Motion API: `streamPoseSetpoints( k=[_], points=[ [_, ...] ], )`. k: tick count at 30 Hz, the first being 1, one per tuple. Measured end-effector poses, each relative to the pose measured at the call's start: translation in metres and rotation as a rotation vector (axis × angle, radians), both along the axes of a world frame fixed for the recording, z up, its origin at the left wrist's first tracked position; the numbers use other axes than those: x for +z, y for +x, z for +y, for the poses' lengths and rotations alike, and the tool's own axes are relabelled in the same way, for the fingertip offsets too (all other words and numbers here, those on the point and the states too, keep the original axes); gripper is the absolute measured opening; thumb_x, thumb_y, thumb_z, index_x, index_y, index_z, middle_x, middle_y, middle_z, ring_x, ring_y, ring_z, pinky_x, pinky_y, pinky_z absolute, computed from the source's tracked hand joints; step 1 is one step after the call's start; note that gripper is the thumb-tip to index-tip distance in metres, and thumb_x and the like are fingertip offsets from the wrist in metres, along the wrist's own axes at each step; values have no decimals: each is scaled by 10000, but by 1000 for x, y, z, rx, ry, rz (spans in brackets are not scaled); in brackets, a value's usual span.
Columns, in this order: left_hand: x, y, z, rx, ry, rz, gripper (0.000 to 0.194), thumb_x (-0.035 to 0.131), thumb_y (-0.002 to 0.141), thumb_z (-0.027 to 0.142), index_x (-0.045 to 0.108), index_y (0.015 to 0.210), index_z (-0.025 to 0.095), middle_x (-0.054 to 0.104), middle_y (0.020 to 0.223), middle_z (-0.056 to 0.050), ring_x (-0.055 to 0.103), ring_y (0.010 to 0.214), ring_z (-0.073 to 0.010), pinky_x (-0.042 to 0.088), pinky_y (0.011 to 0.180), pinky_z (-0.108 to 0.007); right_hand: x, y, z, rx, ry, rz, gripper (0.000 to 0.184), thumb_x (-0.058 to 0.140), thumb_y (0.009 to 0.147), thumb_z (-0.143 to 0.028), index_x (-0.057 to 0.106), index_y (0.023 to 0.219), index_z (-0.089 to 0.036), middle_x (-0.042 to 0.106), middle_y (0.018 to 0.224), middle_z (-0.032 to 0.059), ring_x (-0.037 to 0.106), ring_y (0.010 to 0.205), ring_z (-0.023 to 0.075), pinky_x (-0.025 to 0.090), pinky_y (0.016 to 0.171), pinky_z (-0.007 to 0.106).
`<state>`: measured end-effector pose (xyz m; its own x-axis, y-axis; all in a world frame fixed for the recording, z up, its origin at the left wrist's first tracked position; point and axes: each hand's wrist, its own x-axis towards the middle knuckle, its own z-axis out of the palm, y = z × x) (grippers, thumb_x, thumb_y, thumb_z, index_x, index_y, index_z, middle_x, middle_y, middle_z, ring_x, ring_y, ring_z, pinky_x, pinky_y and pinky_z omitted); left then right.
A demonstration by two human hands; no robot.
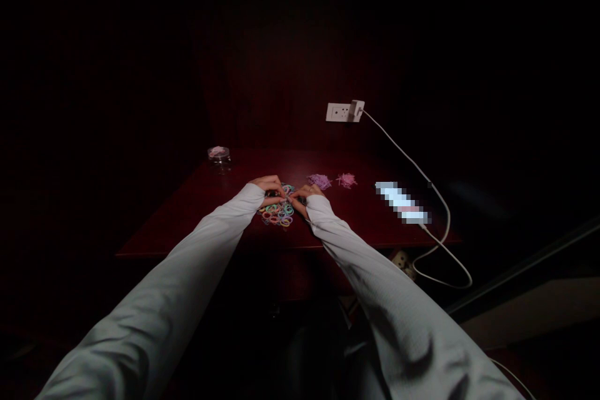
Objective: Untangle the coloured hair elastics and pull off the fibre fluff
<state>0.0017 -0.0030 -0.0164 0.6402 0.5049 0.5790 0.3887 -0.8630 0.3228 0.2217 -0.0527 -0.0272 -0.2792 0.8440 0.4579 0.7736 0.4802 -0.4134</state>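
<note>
Both my arms in pale long sleeves reach out over a dark red table (187,212). My left hand (270,190) and my right hand (304,195) meet above a pile of small colourful loops (278,215), pink, green, orange and blue. The fingers of both hands are curled and pinched together at the top of the pile, on something too small to name. The scene is very dark.
A purple heap (319,181) and a pink heap (347,180) of small bits lie right of my hands. A small clear jar (219,157) stands at the back left. A blurred lit device (402,203) lies at the right, cabled (407,159) to a wall socket (344,112).
</note>
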Motion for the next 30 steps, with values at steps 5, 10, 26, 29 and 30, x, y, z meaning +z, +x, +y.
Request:
streamPoseSetpoints(
  k=[5, 10, 26, 29, 30],
  points=[
    [-1, -1, 3, -30, 28, -19, 203, 716, 928, 382, 776, 921, 188, 661, 922, -36, 608, 791, -142, 450, 709, -233, -6, 2, 7, 28, 24, 97, 163, 688, 948, -342, 804, 917, -232, 763, 945, 42, 619, 964, 193, 445, 906, 313],
    [-3, -1, 6, 8, 8, 17, 268, 748, 882, 382, 727, 1059, 182, 678, 981, -43, 622, 861, -164, 470, 767, -243, -9, 4, 11, 56, 59, 245, 107, 728, 898, -298, 791, 858, -221, 755, 887, 39, 639, 894, 196, 438, 938, 346],
    [-4, -1, 6, 17, -6, 61, 299, 628, 987, 426, 756, 892, 173, 615, 784, -4, 547, 716, -124, 387, 634, -215, -10, 5, 12, 63, -7, 338, 295, 675, 928, -472, 729, 778, -224, 709, 837, 32, 605, 845, 193, 440, 899, 340],
    [-3, -1, 5, 14, -18, 75, 275, 628, 989, 403, 765, 922, 174, 643, 813, -12, 563, 723, -123, 390, 632, -215, -12, 6, 14, 58, -12, 335, 289, 637, 952, -453, 722, 793, -227, 703, 835, 32, 609, 835, 194, 456, 880, 334],
    [-3, -1, 4, 17, -22, 76, 265, 630, 988, 395, 768, 930, 176, 649, 822, -13, 564, 721, -122, 390, 629, -215, -12, 6, 14, 65, -13, 330, 275, 618, 964, -426, 725, 806, -228, 705, 841, 34, 614, 836, 196, 461, 878, 334]
  ],
)
